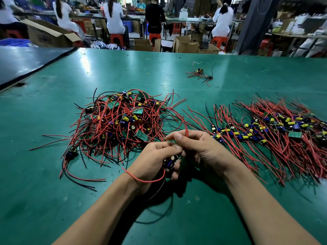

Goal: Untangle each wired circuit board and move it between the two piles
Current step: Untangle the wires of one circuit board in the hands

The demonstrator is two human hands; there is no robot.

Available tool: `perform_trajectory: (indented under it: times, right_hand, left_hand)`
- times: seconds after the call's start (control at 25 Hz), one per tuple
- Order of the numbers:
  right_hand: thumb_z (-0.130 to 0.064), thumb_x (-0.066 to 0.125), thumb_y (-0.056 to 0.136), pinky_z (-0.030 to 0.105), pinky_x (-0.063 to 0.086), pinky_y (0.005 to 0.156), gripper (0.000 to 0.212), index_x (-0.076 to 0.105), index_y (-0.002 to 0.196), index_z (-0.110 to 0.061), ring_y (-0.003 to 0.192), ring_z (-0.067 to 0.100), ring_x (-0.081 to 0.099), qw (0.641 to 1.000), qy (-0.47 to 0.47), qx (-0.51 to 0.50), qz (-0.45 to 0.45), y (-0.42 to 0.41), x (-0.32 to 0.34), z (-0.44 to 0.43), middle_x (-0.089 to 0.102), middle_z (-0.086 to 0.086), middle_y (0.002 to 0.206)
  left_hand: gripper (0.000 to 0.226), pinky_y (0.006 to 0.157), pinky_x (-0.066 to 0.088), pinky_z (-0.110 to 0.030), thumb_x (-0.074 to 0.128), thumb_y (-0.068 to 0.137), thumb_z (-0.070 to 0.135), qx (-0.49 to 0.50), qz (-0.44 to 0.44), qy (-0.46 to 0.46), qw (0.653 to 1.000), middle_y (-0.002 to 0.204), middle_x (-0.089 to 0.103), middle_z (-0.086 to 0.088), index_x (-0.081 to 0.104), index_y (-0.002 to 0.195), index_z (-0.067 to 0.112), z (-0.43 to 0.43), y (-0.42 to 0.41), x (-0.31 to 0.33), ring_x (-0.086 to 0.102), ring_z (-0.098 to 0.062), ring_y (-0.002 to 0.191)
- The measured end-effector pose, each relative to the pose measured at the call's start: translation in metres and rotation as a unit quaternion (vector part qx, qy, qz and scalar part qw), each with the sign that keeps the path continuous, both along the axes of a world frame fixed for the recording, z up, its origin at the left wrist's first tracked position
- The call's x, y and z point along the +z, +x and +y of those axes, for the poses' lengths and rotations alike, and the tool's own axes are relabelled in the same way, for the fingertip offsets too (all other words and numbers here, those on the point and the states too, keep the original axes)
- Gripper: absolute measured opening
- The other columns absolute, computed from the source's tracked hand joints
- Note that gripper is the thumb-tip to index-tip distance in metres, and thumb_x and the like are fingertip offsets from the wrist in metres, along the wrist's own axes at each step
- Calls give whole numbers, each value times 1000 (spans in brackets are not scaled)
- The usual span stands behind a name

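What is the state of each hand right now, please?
The left hand grips a board.
The right hand pinches a red wire.

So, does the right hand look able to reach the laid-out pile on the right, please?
Probably yes: the right hand sits just beside the pile, nothing between them, though it is pinching a red wire.

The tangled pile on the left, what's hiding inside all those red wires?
Green circuit boards with yellow and blue parts poke through the tangled pile. Whatever lies deeper is buried, so I can't tell.
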State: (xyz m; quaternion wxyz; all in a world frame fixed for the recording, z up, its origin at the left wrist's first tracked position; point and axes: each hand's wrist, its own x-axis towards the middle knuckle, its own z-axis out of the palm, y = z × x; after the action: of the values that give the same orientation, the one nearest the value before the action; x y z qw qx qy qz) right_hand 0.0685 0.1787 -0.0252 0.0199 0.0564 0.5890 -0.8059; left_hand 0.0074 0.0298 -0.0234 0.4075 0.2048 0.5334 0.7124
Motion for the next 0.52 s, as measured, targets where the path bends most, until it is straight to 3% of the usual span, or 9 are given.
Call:
perform_trajectory:
  times: [0.16,0.28,0.36,0.52]
  right_hand:
    - [-45,74,80,21,21,47,30,81,87,-17,50,9,27,971,176,-149,65,-7,-5,9,38,-7,52]
    - [-49,70,85,13,23,43,36,80,84,-14,45,3,27,947,214,-224,85,-10,-8,11,37,-12,50]
    - [-53,64,89,15,23,40,42,80,79,-16,41,4,28,946,192,-254,55,-14,-9,7,38,-7,50]
    - [-54,47,100,18,22,37,59,78,65,-17,39,5,29,977,-18,-206,-57,-20,-4,1,43,-5,57]
  left_hand:
    - [17,39,40,-19,61,78,20,-15,7,-13,1000,50,48,-9,60,73,3,-1,-3,0,47,-19,36]
    - [16,40,41,-20,60,84,16,-11,10,-10,1000,52,49,-10,58,75,3,2,-3,-2,49,-20,38]
    - [17,43,45,-23,56,92,11,6,29,-16,999,53,52,-10,58,77,3,5,-1,-5,52,-21,39]
    - [22,43,50,-26,55,97,8,77,141,-41,986,56,58,-14,55,81,-8,9,7,-11,60,-24,43]
